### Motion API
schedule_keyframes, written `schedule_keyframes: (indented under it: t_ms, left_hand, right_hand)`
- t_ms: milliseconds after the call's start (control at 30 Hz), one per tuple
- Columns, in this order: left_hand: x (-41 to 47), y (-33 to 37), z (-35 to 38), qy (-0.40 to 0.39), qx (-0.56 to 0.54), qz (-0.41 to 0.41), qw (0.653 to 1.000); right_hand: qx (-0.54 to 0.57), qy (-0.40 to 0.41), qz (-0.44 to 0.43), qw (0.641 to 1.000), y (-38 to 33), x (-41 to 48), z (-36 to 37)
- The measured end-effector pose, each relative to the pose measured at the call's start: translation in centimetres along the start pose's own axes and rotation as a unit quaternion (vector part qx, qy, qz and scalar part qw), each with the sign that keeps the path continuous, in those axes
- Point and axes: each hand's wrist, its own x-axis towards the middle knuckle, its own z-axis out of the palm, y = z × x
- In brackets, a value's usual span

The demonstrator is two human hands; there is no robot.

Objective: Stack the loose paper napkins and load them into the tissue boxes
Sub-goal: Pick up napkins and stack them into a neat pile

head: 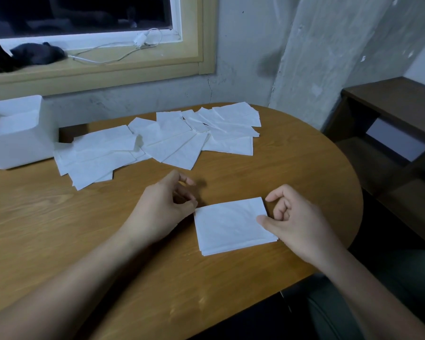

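— What do the hands have?
— The right hand [295, 224] pinches the right edge of the flat rectangular stack of thin white paper napkins [231, 229], thumb on top and fingers curled. The left hand [167, 204] touches the stack's upper left corner with curled fingertips; whether it grips, I cannot tell. The stack lies at lower centre on the oval wood-grain table [84, 217].
— How many of each?
— One stack, two hands, and one white plastic tissue box [20, 143] at the left edge with napkins inside. The loose white napkins [172, 141] overlap in a crinkled spread above the hands, too many to count.
— Around them?
— A white charger cable [142, 41] and a dark cloth [37, 55] on the sill at upper left, and a dark wooden shelf [390, 99] at right.
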Motion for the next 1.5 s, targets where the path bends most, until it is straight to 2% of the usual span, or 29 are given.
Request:
schedule_keyframes:
  t_ms: [133,267,367,500,733,1000,1167,1367,1500]
  left_hand:
    - [1.2,-1.4,-0.1,0.048,0.056,0.042,0.996]
    - [2.5,-2.6,-0.2,0.046,0.131,0.098,0.985]
    - [3.1,-3.1,0.0,0.020,0.217,0.097,0.971]
    - [3.3,-3.3,0.4,-0.018,0.253,0.078,0.964]
    - [3.0,-3.1,0.3,0.054,0.304,0.110,0.945]
    - [2.5,-2.8,-0.4,0.093,0.311,0.124,0.938]
    - [2.0,-2.1,-1.3,0.085,0.299,0.121,0.943]
    - [0.5,0.2,-2.6,0.105,0.136,0.128,0.977]
    - [-0.7,2.5,-3.0,0.112,0.047,0.140,0.983]
  right_hand:
    - [0.002,0.083,-0.028,0.996,1.1,0.7,0.1]
    - [-0.001,0.121,-0.048,0.991,2.2,1.1,0.9]
    - [0.020,0.131,-0.052,0.990,2.3,1.2,1.2]
    - [0.008,0.124,-0.045,0.991,2.3,1.0,1.3]
    - [-0.028,0.119,-0.054,0.991,2.3,1.0,1.6]
    - [-0.025,0.112,-0.054,0.992,2.2,1.0,1.5]
    - [0.004,0.112,-0.060,0.992,2.3,0.9,1.3]
    - [0.059,0.110,-0.077,0.989,1.0,1.4,0.5]
    - [0.047,0.056,-0.085,0.994,-0.7,2.3,0.3]
